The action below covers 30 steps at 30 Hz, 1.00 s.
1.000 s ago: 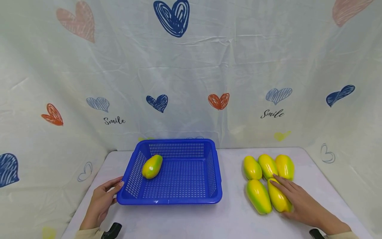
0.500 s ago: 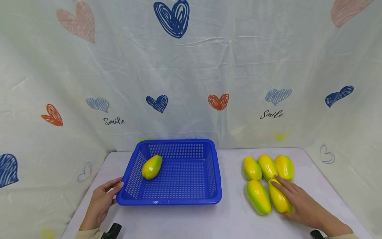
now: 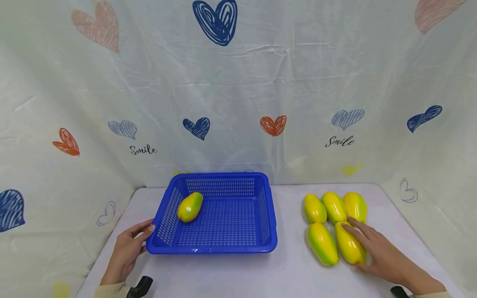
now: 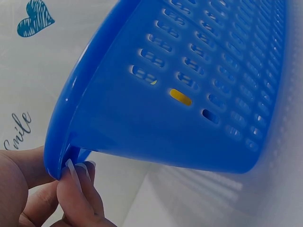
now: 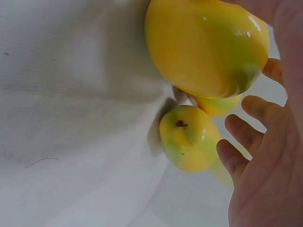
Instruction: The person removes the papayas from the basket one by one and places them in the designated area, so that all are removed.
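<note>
Covering the table (image 3: 290, 273): a white cloth, with a heart-printed backdrop (image 3: 238, 82) hung behind it.
Blue basket (image 3: 268, 215): set on the left half of the table; one yellow-green mango (image 3: 190, 207) is seen inside it near the back left corner.
Mango cluster: five mangoes are laid together on the right, three behind and two in front.
Front right mango (image 3: 349, 247): lain on the table, touched along its right side by the right hand.
Left hand (image 3: 128, 250): the basket's front left corner rim is pinched between thumb and curled fingertips (image 4: 78, 177).
Right hand (image 3: 380, 256): rested beside the mango, fingers (image 5: 246, 137) spread and nearly straight, nothing gripped.
</note>
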{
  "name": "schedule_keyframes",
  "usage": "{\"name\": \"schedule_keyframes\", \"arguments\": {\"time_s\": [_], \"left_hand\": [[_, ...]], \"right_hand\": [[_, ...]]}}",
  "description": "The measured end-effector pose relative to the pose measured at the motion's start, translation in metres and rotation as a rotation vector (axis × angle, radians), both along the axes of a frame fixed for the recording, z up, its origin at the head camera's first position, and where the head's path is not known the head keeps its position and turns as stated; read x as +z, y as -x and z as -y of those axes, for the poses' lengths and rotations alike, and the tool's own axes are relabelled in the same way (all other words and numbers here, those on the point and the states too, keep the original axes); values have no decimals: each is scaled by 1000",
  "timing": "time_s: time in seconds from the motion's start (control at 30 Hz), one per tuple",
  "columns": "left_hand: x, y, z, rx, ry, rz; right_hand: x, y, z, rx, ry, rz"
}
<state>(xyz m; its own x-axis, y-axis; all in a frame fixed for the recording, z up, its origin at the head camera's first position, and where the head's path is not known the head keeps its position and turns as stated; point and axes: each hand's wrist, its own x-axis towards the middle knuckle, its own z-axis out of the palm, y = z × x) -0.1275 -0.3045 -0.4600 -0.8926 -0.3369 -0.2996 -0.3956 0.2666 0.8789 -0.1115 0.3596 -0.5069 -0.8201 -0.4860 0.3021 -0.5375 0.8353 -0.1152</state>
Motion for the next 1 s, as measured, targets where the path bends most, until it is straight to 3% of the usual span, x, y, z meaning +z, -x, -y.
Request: {"name": "schedule_keyframes", "arguments": {"time_s": [0.4,0.63,1.0], "left_hand": [[-1,0,-1,3,15,-5],[-1,0,-1,6,16,-1],[-1,0,-1,3,-7,1]], "right_hand": [[-3,-10,-7,-65,-14,-4],[-6,-9,-5,-28,5,-28],[-6,-9,0,-63,-18,-8]]}}
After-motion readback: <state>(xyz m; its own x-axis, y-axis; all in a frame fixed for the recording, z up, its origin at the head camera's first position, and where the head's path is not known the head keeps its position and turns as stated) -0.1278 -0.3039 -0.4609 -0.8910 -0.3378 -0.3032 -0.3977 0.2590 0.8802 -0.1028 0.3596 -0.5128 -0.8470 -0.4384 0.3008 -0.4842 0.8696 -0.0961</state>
